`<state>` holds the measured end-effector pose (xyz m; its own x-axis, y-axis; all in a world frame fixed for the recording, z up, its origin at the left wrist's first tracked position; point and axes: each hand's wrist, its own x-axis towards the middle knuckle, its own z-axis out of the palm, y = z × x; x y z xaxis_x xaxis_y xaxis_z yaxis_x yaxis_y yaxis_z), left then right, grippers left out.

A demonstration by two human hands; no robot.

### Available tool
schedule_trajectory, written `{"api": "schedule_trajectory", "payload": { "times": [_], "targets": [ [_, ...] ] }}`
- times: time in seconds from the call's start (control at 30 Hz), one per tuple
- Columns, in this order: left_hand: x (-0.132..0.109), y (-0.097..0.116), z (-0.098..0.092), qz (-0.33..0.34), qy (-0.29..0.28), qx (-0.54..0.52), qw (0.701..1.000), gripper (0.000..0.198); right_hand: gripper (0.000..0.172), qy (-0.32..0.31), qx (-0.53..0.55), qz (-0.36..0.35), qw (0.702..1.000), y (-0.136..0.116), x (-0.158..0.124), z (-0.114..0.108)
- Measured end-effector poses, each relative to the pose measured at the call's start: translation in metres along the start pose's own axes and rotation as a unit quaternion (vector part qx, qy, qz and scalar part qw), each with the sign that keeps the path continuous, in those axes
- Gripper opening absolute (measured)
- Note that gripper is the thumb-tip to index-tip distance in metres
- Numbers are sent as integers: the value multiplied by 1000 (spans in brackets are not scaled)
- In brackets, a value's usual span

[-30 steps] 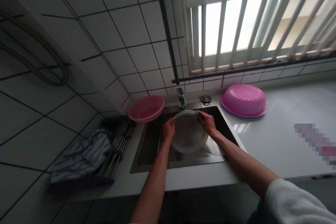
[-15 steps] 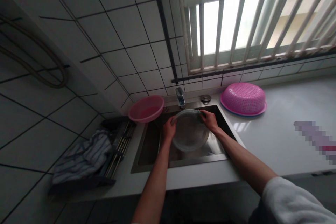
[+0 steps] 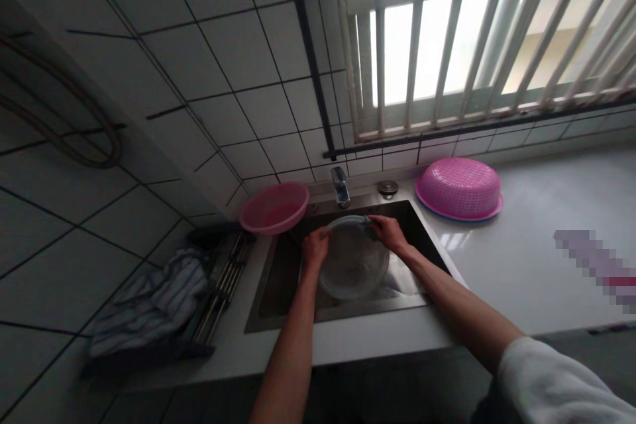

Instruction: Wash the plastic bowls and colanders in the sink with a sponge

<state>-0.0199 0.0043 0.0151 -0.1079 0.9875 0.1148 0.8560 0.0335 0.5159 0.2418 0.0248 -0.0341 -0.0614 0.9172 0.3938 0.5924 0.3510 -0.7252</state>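
A round, see-through pot lid or shallow bowl (image 3: 354, 262), its exact kind unclear, is held tilted inside the steel sink (image 3: 283, 315). On its left rim, my left hand (image 3: 315, 248) is closed with the thumb near the edge. My right hand (image 3: 390, 234) grips the upper right rim, and something small and dark green (image 3: 372, 230), perhaps a scrubbing pad, shows under its fingers. Behind the round piece stands the chrome faucet (image 3: 340, 185), with no water visibly running.
A pink basin (image 3: 275, 209) rests at the sink's back left corner. On the right counter (image 3: 521, 265) an upturned pink basket (image 3: 460, 189) sits on a blue rim. A striped cloth (image 3: 154, 301) lies over a dark rack at left. A drain plug (image 3: 387, 187) sits behind the sink.
Both hands and the round see-through piece have moved slightly down and left, closer to me. The grip looks the same.
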Motion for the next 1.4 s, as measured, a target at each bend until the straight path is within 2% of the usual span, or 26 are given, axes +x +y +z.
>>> {"api": "schedule_trajectory", "payload": {
  "times": [0.1,0.23,0.33,0.4,0.5,0.57,0.67,0.77,0.87,0.93,1.07,1.17,1.3,1.4],
  "targets": [
    [-1,3,4,7,7,0,1000,34,35,19,11,14,1000,2,-1,-4],
    [-8,17,16,75,-74,47,993,29,47,-51,-3,-100,994,-27,-8,13],
    [-9,17,16,92,-85,58,990,28,50,-84,-2,-131,988,-38,-8,22],
    [-7,12,11,71,-56,34,995,30,46,-55,6,-93,994,-28,-4,17],
    [-3,4,4,13,15,-5,1000,34,37,23,12,19,999,-1,0,0],
    [-1,4,2,-4,35,-17,999,36,36,47,5,48,998,9,-1,-6],
    [-2,10,6,25,3,-14,1000,34,40,44,-7,-9,999,0,-4,1],
    [-8,17,13,74,-53,14,996,30,45,-19,-21,-92,995,-23,-7,18],
    [-12,20,18,87,-78,28,993,29,43,-69,-27,-113,991,-31,-7,22],
    [-12,19,17,68,-66,17,995,29,40,-62,-26,-86,994,-23,-5,14],
    [-5,12,11,-2,18,-52,998,31,37,18,-29,37,999,7,0,-10],
    [-1,7,9,3,22,-106,994,35,35,37,-45,70,996,15,2,-17],
    [-3,9,16,100,-12,-118,988,54,35,-14,-47,-20,999,-6,-2,-3],
    [-6,13,20,126,-54,-64,988,43,38,-64,-60,-84,993,-28,-7,15]
  ]
}}
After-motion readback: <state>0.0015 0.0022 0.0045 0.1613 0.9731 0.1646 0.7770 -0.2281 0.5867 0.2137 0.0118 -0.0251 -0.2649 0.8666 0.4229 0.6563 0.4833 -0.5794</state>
